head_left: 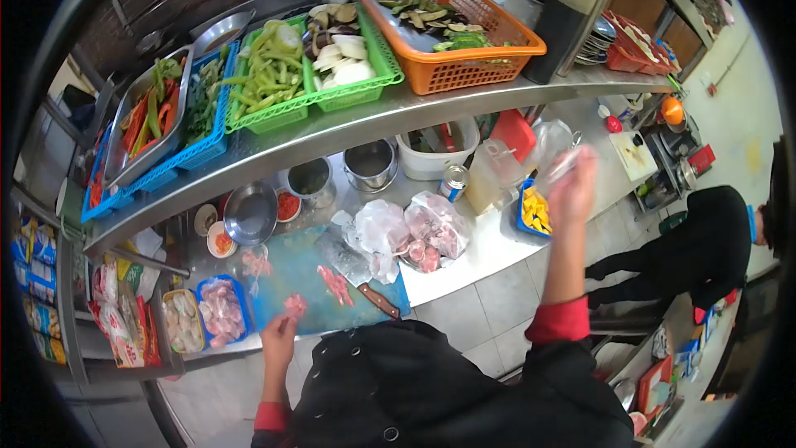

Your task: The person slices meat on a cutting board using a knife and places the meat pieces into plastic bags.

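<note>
My left hand [279,333] pinches a small piece of raw meat [294,305] at the near edge of the blue cutting board [290,270]. My right hand [575,187] is raised at the right, above the counter. Its fingers are closed and blurred, with something pale in or beside them that I cannot make out. On the board lie cut strips of meat [336,284], another small heap of meat [256,260] and a cleaver with a brown wooden handle [380,300]. Plastic bags of raw meat [435,228] stand at the board's far right.
Behind the board are a steel bowl [250,214], steel pots [370,164] and a can [453,183]. Blue trays of raw meat [222,309] sit at left. Vegetable baskets [452,66] fill the shelf [332,126] overhead. Another person [692,241] bends over at the right.
</note>
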`<state>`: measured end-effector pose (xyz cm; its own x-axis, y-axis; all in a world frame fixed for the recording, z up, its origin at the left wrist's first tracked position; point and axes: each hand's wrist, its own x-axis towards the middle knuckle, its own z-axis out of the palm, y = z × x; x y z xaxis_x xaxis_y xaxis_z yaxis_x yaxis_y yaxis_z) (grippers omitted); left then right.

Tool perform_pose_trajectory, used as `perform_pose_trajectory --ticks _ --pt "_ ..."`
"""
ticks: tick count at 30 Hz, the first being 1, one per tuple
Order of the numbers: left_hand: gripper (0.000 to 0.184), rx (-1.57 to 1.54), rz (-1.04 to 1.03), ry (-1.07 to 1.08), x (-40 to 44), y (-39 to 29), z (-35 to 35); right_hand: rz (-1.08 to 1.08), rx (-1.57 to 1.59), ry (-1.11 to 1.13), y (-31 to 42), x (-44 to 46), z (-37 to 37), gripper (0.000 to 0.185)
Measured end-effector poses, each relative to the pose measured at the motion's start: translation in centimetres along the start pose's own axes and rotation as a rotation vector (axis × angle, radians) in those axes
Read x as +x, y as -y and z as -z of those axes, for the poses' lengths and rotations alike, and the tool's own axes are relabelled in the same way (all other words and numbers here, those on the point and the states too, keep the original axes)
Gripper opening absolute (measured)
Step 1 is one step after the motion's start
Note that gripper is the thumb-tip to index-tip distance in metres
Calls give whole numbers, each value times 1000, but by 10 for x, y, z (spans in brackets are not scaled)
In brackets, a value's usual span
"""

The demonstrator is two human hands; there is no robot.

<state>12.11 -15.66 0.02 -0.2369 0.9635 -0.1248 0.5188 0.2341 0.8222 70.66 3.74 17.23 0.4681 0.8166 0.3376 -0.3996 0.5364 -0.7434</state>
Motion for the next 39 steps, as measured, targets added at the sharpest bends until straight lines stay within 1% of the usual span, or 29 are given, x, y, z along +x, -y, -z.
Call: perform_pose_trajectory --ticks 1,2,3,4,5,7,8,9,11,15,17,18,20,21,23,24,25,26,27,28,29,30,31,32,33,34,35,37,39 --pt "21 -118 -89 -9 6 3 -12 -152 -59 10 -20 -39 -31 18" --pt "22 -232 -176 -28 14 9 -26 -361 13 146 -53 -75 -42 19" --pt "24 -221 -162 9 20 3 -33 -495 -183 212 -81 -118 -67 17" --pt "27 -207 -144 42 27 -1 -38 -584 -232 528 -95 -154 -84 17" --pt "30 -214 -170 46 31 -22 -41 -817 -153 636 -101 -182 -105 15" --pt "47 -241 -155 92 39 -62 -44 -900 -105 725 -100 -208 -139 15" --pt "61 -263 -119 138 40 -73 -44 -1033 97 728 -91 -210 -154 14" --pt "61 -267 -100 120 41 -73 -46 -1158 299 715 -89 -211 -164 13" --pt "86 -463 -104 332 45 -71 -48 -1154 259 723 -96 -202 -170 13" --pt "99 -521 -209 365 40 -87 -29 -1242 364 684 -109 -186 -171 13" --pt "99 -1110 113 487 34 -79 -22 -1211 336 620 -130 -187 -162 13" --pt "99 -1117 116 474 30 -74 -18 -1214 332 598 -139 -188 -160 14" --pt "96 -1397 103 732 23 -65 -9 -1229 299 575 -155 -190 -157 14" --pt "96 -1400 105 722 19 -64 -4 -1232 267 544 -163 -192 -155 15" --pt "78 -1567 78 768 11 -64 7 -1203 199 536 -184 -198 -147 16" --pt "78 -1569 81 763 8 -55 9 -1165 128 525 -193 -202 -145 17" --pt "63 -1510 230 597 6 -41 9 -1169 127 528 -198 -206 -146 17" --pt "50 -1442 372 433 4 -27 8 -1065 -125 600 -203 -211 -148 20" --pt "50 -1445 371 431 1 -13 7 -948 -373 665 -208 -213 -148 23" --pt "37 -1227 397 276 -2 -2 8 -948 -374 668 -216 -217 -141 23" --pt "27 -1004 418 124 -3 9 11 -641 -644 789 -223 -224 -130 26" --pt "27 -1005 417 119 -6 12 19 -314 -895 890 -226 -232 -122 30" --pt "20 -1039 391 -12 -11 11 28 -315 -891 894 -220 -238 -123 30" --pt "14 -1071 367 -143 -17 10 37 -468 -1026 1048 -213 -247 -123 35" --pt "14 -1071 371 -148 -20 10 46 -624 -1159 1201 -207 -257 -123 42" --pt "12 -1125 361 -242 -22 10 54 -624 -1158 1206 -210 -271 -115 42" --pt "10 -1178 347 -338 -23 10 62 -558 -1231 1297 -219 -286 -105 48" --pt "9 -1201 283 -349 -28 5 74 -480 -1300 1396 -235 -299 -98 54" --pt "8 -1224 241 -423 -32 -11 85 -206 -1377 1197 -249 -307 -95 54"
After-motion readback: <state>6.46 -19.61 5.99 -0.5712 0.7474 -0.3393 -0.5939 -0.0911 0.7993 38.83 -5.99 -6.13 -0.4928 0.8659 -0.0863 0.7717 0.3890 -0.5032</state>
